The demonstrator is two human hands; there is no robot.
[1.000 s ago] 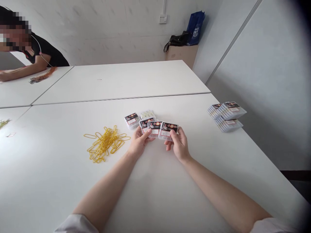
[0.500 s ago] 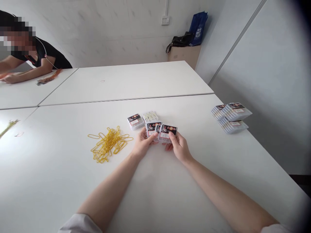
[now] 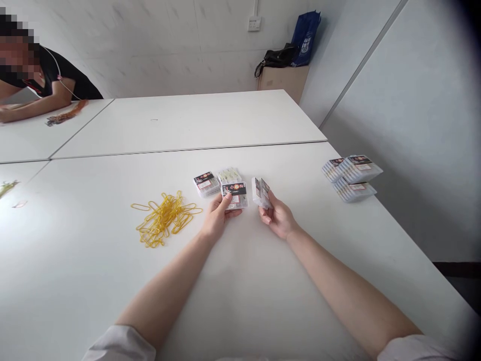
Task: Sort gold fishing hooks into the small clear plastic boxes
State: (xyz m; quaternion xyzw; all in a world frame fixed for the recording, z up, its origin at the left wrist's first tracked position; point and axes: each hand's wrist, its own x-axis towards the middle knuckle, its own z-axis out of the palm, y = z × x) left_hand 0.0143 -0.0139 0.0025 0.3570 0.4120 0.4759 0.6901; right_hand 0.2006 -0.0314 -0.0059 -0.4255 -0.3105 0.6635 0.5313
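Note:
My left hand [image 3: 217, 214] is closed on a flat clear plastic case [image 3: 236, 194] with a black, white and red label, thumb on top. In my right hand [image 3: 278, 216], two similar small cases [image 3: 262, 192] are gripped together, tilted up on edge. A narrow gap lies between what the two hands hold. Just beyond my left hand rest a labelled case [image 3: 206, 183] and a clear case with pale contents [image 3: 229, 175]. To the left is a loose heap of yellow rubber bands [image 3: 163, 220]. My right fingers are partly hidden behind the cases.
Stacks of similar cases [image 3: 355, 175] stand near the table's right edge. Across the white table [image 3: 195, 120], at far left, a person in black [image 3: 63, 75] leans beside an orange bundle [image 3: 67, 113]. A black bag [image 3: 278, 55] and a blue bag [image 3: 306, 37] sit on a box behind.
My hands have moved apart. The right hand has drawn its cases away from the left one and turned them up on edge. The view has shifted slightly.

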